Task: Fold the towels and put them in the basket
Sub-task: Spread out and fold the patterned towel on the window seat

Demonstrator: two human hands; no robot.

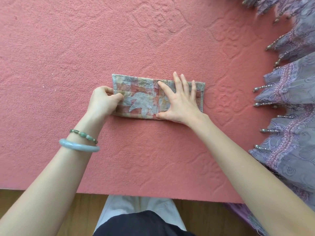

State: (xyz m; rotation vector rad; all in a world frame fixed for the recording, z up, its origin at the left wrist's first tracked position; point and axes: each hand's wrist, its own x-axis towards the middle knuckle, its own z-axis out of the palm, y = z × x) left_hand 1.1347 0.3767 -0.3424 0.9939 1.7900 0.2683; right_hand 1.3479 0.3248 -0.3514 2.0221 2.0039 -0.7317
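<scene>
At 6 o'clock, nearest the viewer, a brown wooden floor (51,210) and pale trousers (122,206) show below the edge of a pink embossed plush cover (153,159). On the left wrist, at 8 o'clock, sit a pale green stone bangle (79,146) and a green bead bracelet (83,134). At centre lies the checked pink-and-grey terry towel (143,99), folded into a long flat strip on the cover. Left hand (104,101) pinches the strip's 9 o'clock end, thumb on top, fingers curled. Right hand (179,103) lies flat on the 3 o'clock half, fingers spread, pressing it down. From 1 to 5 o'clock a lilac lace cloth with beaded tassels (289,150) overlaps the cover, well apart from the towel.
</scene>
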